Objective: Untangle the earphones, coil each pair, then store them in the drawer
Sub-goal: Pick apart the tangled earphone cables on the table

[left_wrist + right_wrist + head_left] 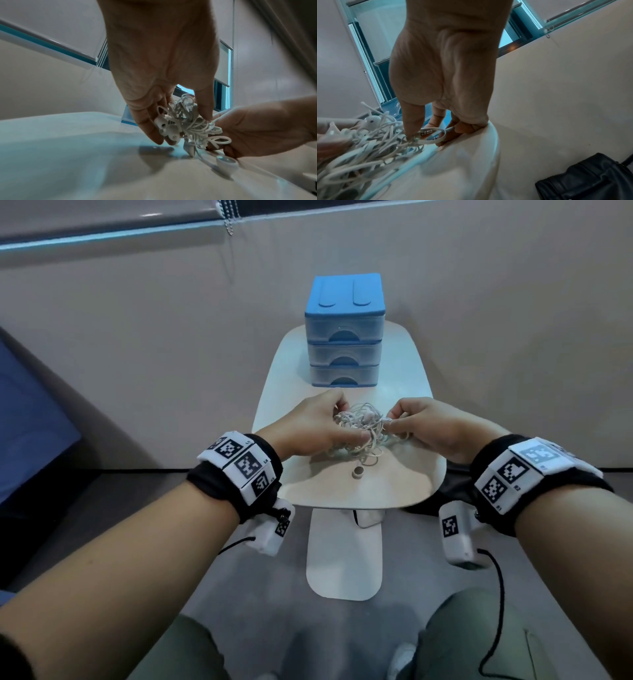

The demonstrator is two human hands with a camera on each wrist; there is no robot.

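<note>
- Earphones [359, 433], several white pairs knotted into one bundle, sit at the centre of the head view, held between both hands just above the near half of the table [404, 392].
- Left hand [308, 426] curls its fingers and thumb round the left side of the bundle; the left wrist view shows earbuds lying against its fingers [149, 129].
- Right hand [428, 429] pinches a cord loop with a metal plug at the bundle's right edge, thumb pressed on it in the right wrist view, and its lower fingers rest on the tabletop.
- Table is pale, with rounded corners and a small round knob [358, 472] near its front edge, just below the bundle.
- Drawer unit [344, 337], blue-topped with three translucent drawers all closed, stands at the far end of the table, upper centre of the head view.
- Behind it rises a plain beige wall; a window blind with a bead chain [228, 220] crosses the upper left.
- Black bag [583, 177] lies on the grey floor at the lower right of the right wrist view.
- Blue cushion [30, 412] shows at the left edge of the head view.
</note>
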